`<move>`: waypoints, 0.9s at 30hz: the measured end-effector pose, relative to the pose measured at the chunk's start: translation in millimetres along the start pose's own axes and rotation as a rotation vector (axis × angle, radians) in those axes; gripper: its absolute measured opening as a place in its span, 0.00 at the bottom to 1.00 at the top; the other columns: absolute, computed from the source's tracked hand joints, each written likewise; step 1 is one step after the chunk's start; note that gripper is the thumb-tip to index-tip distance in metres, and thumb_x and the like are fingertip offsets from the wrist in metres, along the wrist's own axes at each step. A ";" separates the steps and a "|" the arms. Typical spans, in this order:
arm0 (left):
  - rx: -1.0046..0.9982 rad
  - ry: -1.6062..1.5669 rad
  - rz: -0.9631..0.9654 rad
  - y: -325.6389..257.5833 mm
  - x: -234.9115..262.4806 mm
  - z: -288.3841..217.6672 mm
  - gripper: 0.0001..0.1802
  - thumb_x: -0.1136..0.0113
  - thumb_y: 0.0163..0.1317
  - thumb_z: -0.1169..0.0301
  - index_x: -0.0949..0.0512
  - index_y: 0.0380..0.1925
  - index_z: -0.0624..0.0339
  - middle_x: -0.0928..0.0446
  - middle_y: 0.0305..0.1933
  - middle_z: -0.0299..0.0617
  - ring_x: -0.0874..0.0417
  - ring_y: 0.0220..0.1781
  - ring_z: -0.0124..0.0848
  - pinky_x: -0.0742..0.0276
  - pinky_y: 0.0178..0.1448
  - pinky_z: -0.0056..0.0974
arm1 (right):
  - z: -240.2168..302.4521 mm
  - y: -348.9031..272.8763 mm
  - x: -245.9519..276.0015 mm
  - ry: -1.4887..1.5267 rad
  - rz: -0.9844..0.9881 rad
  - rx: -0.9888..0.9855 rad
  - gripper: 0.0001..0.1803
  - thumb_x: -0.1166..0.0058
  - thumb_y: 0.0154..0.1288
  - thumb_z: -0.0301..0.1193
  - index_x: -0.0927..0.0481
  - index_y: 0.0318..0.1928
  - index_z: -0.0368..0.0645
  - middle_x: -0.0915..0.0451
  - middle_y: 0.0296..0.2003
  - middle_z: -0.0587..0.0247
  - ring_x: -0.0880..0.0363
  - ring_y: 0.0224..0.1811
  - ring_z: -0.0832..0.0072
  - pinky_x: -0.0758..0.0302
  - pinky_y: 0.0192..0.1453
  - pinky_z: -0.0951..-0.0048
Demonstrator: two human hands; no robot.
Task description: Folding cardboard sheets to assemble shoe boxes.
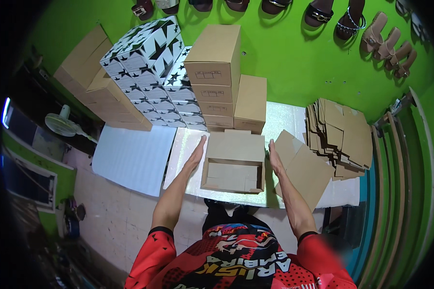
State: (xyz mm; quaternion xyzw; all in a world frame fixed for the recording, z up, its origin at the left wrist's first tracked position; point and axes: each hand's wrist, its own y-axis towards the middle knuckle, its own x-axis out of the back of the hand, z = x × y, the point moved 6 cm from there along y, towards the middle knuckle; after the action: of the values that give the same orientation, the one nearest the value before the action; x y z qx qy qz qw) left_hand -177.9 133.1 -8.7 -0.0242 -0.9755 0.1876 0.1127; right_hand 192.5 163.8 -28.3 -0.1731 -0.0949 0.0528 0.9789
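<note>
An open brown cardboard box (232, 190) rests at the near edge of the table, in front of me. Its lid (235, 146) is folded back on the far side, and the inside holds nothing that I can see. My left hand (197, 151) is beside the lid's left edge, with its fingers stretched out. On the other side, my right hand (274, 156) is held upright with straight fingers, a small gap from the lid's right edge. Neither hand grips anything. Close to my right hand lies a flat cardboard blank (306, 171).
A stack of flat cardboard blanks (345, 130) stands at right. Behind the open box are stacked brown boxes (212, 72) and star-patterned white boxes (147, 53). More brown boxes (113, 98) and a fan (62, 123) are at left. Sandals (318, 14) hang on the green wall.
</note>
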 end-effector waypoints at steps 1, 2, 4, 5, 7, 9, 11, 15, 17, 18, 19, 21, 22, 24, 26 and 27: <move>0.069 -0.099 0.040 -1.9 6.2 5.9 0.56 0.70 0.74 0.25 0.61 0.87 0.53 0.62 0.91 0.50 0.66 0.92 0.43 0.77 0.89 0.57 | 14.9 -3.6 -18.6 -0.068 0.056 -0.074 0.60 0.78 0.76 0.76 0.52 0.84 0.33 0.52 0.85 0.42 0.58 0.89 0.55 0.61 0.89 0.57; 0.102 -0.035 -0.095 -6.2 29.0 24.5 0.59 0.71 0.71 0.22 0.61 0.86 0.53 0.62 0.91 0.53 0.66 0.92 0.47 0.75 0.88 0.65 | 41.2 -13.7 -49.0 -0.141 0.136 -0.133 0.60 0.79 0.76 0.75 0.52 0.84 0.33 0.53 0.85 0.42 0.59 0.89 0.55 0.61 0.89 0.58; 0.151 0.432 -0.080 9.5 1.2 -13.7 0.61 0.71 0.68 0.19 0.61 0.87 0.52 0.62 0.90 0.56 0.66 0.92 0.50 0.75 0.84 0.74 | 40.5 -1.4 -31.8 -0.179 0.091 -0.094 0.58 0.80 0.76 0.75 0.52 0.84 0.35 0.53 0.85 0.44 0.60 0.89 0.56 0.62 0.90 0.60; 0.149 0.493 -0.047 12.1 -4.9 -18.9 0.63 0.71 0.65 0.17 0.61 0.87 0.50 0.59 0.90 0.58 0.64 0.91 0.53 0.76 0.80 0.82 | 39.2 8.6 -30.0 -0.185 0.078 -0.041 0.58 0.80 0.77 0.74 0.52 0.84 0.37 0.53 0.85 0.45 0.60 0.89 0.57 0.62 0.90 0.61; 0.207 0.681 -0.022 11.9 -15.7 -28.6 0.63 0.72 0.64 0.16 0.61 0.87 0.47 0.57 0.89 0.57 0.62 0.91 0.53 0.77 0.80 0.82 | 29.5 16.0 -30.8 -0.348 0.090 -0.071 0.56 0.80 0.78 0.73 0.52 0.85 0.38 0.53 0.86 0.49 0.61 0.89 0.58 0.64 0.90 0.62; 0.275 0.676 -0.001 7.5 -11.6 -10.6 0.64 0.71 0.62 0.15 0.61 0.87 0.44 0.52 0.89 0.56 0.58 0.91 0.55 0.80 0.80 0.83 | 33.5 15.2 -46.5 -0.415 0.150 -0.080 0.55 0.80 0.78 0.72 0.52 0.85 0.39 0.54 0.86 0.51 0.61 0.89 0.59 0.65 0.90 0.63; 0.290 0.615 0.082 13.1 -32.0 -19.8 0.64 0.69 0.62 0.14 0.61 0.87 0.44 0.48 0.88 0.54 0.55 0.90 0.56 0.82 0.79 0.82 | 15.9 27.5 -32.1 -0.392 0.094 -0.074 0.58 0.83 0.70 0.81 0.51 0.86 0.54 0.51 0.86 0.63 0.58 0.89 0.51 0.72 0.87 0.33; 0.289 0.573 -0.059 -14.8 -7.2 -0.5 0.64 0.66 0.62 0.15 0.61 0.87 0.43 0.47 0.88 0.54 0.55 0.90 0.56 0.83 0.80 0.81 | 74.4 -35.9 -53.7 -0.489 0.072 -0.187 0.55 0.74 0.76 0.74 0.50 0.85 0.43 0.40 0.82 0.46 0.47 0.86 0.52 0.59 0.89 0.62; 0.182 0.573 -0.095 -19.9 -14.3 -20.2 0.63 0.61 0.64 0.18 0.62 0.87 0.43 0.47 0.87 0.55 0.53 0.90 0.56 0.83 0.80 0.80 | 74.7 -42.8 -35.0 -0.484 -0.009 -0.154 0.56 0.72 0.75 0.74 0.47 0.85 0.43 0.37 0.80 0.45 0.43 0.84 0.49 0.58 0.89 0.61; 0.181 0.574 -0.089 -25.3 -16.1 -23.2 0.63 0.61 0.64 0.18 0.62 0.87 0.43 0.47 0.87 0.55 0.53 0.90 0.56 0.83 0.80 0.80 | 73.6 -46.0 -28.0 -0.484 -0.065 -0.119 0.56 0.70 0.74 0.75 0.45 0.84 0.43 0.34 0.79 0.43 0.40 0.83 0.47 0.56 0.89 0.60; 0.123 0.534 -0.127 -31.6 -14.9 -32.6 0.61 0.60 0.65 0.20 0.63 0.87 0.43 0.46 0.87 0.55 0.52 0.89 0.56 0.83 0.80 0.80 | 71.9 -48.6 -23.9 -0.482 -0.069 -0.120 0.56 0.70 0.74 0.75 0.45 0.84 0.43 0.34 0.79 0.43 0.40 0.83 0.47 0.56 0.89 0.60; 0.071 0.492 -0.161 -42.6 -10.2 -43.6 0.60 0.59 0.67 0.22 0.63 0.87 0.42 0.46 0.87 0.56 0.50 0.89 0.57 0.83 0.80 0.79 | 72.7 -49.3 -16.1 -0.402 -0.111 0.012 0.54 0.70 0.76 0.73 0.37 0.81 0.40 0.32 0.77 0.43 0.36 0.81 0.47 0.53 0.88 0.58; 0.070 0.450 -0.146 -48.3 -7.6 -44.8 0.59 0.61 0.68 0.22 0.66 0.87 0.41 0.44 0.87 0.54 0.48 0.88 0.58 0.83 0.81 0.78 | 67.3 -49.7 -11.8 -0.402 -0.110 0.005 0.54 0.70 0.76 0.73 0.37 0.81 0.40 0.32 0.77 0.43 0.36 0.81 0.47 0.53 0.88 0.58; 0.079 0.395 -0.131 -58.2 -4.5 -47.9 0.52 0.68 0.74 0.26 0.65 0.87 0.40 0.43 0.87 0.49 0.47 0.88 0.56 0.83 0.83 0.75 | 64.2 -50.7 -9.0 -0.206 -0.041 0.149 0.52 0.73 0.79 0.71 0.32 0.78 0.37 0.31 0.77 0.42 0.36 0.81 0.49 0.51 0.87 0.55; -0.014 0.245 -0.233 -77.3 1.7 -43.7 0.50 0.72 0.76 0.27 0.59 0.87 0.42 0.43 0.87 0.47 0.48 0.89 0.51 0.84 0.83 0.72 | 67.4 -68.6 -8.4 -0.152 -0.050 0.141 0.51 0.75 0.80 0.69 0.31 0.77 0.35 0.31 0.77 0.43 0.38 0.82 0.51 0.51 0.87 0.56; -0.064 0.151 -0.268 -85.0 4.3 -39.7 0.48 0.73 0.79 0.30 0.51 0.86 0.50 0.41 0.86 0.52 0.46 0.88 0.49 0.78 0.86 0.69 | 70.9 -78.9 -6.9 -0.100 -0.066 0.142 0.51 0.76 0.82 0.68 0.29 0.76 0.33 0.31 0.77 0.43 0.39 0.83 0.53 0.51 0.87 0.57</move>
State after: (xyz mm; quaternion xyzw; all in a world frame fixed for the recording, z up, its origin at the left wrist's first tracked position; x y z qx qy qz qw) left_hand -173.4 68.9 59.7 0.0886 -0.9642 0.1372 0.2091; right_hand 176.9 112.5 63.4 -0.0973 -0.1452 0.0355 0.9840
